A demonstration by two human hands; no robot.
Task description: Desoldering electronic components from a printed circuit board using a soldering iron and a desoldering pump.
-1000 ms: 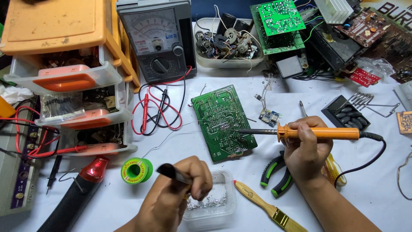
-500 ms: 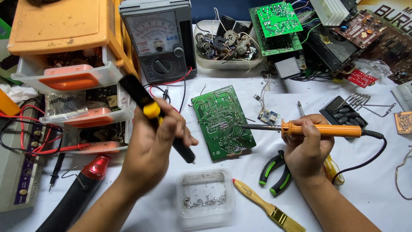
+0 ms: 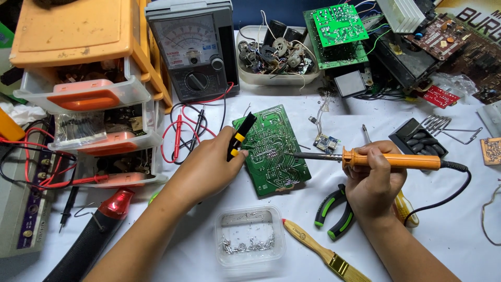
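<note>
Gripping an orange-handled soldering iron (image 3: 391, 159), the right hand (image 3: 373, 185) touched its tip to the green circuit board (image 3: 271, 151) on the desk — the left hand (image 3: 214, 167) clasped a black-and-yellow desoldering pump (image 3: 239, 137) at the joint, apparently mid-desoldering — steady alignment needed.

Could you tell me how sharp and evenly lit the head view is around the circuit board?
Head view: even, soft light; the green circuit board and orange-handled soldering iron are sharp; faint shadows under the left hand and right hand; slight wide-angle bowing at the edges.
</note>
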